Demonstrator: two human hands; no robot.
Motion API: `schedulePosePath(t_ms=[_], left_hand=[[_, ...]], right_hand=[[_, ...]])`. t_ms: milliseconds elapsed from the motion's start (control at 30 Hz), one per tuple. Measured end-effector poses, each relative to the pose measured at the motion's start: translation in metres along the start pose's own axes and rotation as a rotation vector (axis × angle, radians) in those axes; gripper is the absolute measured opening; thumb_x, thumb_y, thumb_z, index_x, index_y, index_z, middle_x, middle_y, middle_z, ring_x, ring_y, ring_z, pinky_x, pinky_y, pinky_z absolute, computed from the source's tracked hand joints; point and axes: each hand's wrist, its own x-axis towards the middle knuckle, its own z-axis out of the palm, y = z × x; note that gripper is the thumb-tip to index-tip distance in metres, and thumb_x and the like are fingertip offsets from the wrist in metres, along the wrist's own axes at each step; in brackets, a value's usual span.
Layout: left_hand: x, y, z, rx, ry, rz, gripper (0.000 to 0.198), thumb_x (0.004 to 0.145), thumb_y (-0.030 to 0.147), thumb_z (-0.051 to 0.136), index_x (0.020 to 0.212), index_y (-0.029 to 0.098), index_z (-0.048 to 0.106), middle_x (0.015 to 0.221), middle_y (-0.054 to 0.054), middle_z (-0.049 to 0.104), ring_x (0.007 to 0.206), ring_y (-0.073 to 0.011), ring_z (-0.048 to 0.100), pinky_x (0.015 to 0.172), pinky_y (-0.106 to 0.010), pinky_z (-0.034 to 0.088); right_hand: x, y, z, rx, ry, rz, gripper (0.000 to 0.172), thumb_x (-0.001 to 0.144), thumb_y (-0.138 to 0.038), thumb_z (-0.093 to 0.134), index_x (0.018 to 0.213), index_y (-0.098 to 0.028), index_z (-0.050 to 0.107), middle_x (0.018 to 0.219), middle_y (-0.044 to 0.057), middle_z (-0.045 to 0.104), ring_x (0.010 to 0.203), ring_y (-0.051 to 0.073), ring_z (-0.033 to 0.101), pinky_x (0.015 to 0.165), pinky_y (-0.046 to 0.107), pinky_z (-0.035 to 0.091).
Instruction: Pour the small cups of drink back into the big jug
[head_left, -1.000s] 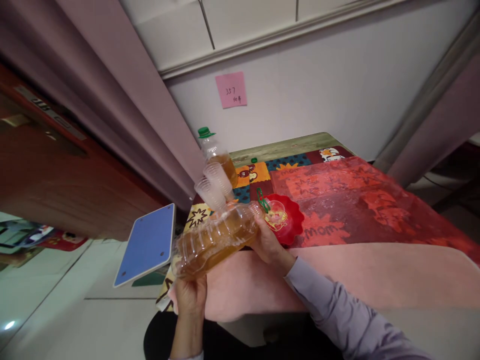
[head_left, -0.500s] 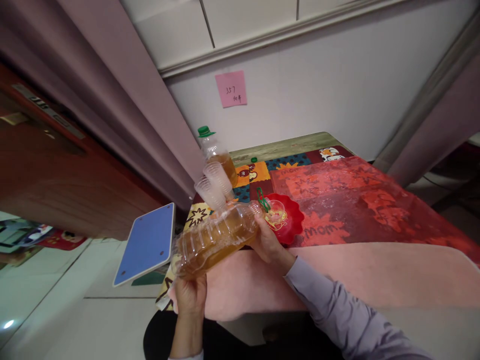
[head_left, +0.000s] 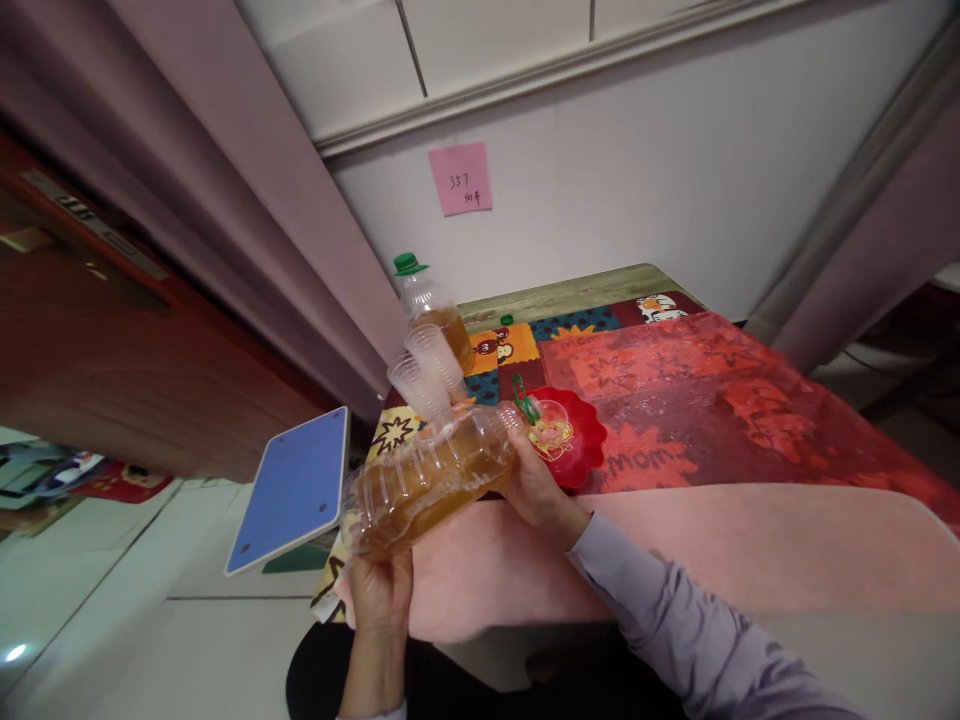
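A large clear plastic bottle [head_left: 431, 485] of amber liquid is held tilted on its side between my hands, its neck toward the right. My right hand [head_left: 536, 485] is closed around the neck end. Under the base, my left hand [head_left: 382, 585] bears the bottle from below, its fingers partly hidden behind it. A green plastic loop [head_left: 525, 398] shows beside the bottle's mouth. Just past the mouth, a red scalloped dish [head_left: 589, 435] lies on the table with what looks like a clear cup [head_left: 551, 420] in it. Whether liquid is flowing I cannot tell.
Two stacks of clear plastic cups [head_left: 427, 370] stand behind the held bottle. Another bottle [head_left: 450, 330] with a green cap is at the back left, and a small green cap [head_left: 507, 320] lies nearby. A pink cloth [head_left: 750, 540] covers the table's front edge. A blue board [head_left: 292, 490] is at left.
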Motion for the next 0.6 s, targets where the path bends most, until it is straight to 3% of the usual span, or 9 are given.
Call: schedulePosePath(t_ms=[600], left_hand=[[-0.0006, -0.0007, -0.0017, 0.021, -0.050, 0.020, 0.027, 0.083, 0.033, 0.087, 0.107, 0.024, 0.081, 0.120, 0.001, 0.084, 0.116, -0.0173, 0.074, 0.102, -0.028, 0.062]], right_hand=[[-0.0025, -0.0032, -0.0007, -0.001, -0.035, 0.034, 0.060, 0.095, -0.071, 0.067, 0.141, -0.032, 0.073, 0.146, 0.002, 0.077, 0.147, 0.032, 0.061, 0.123, 0.053, 0.049]])
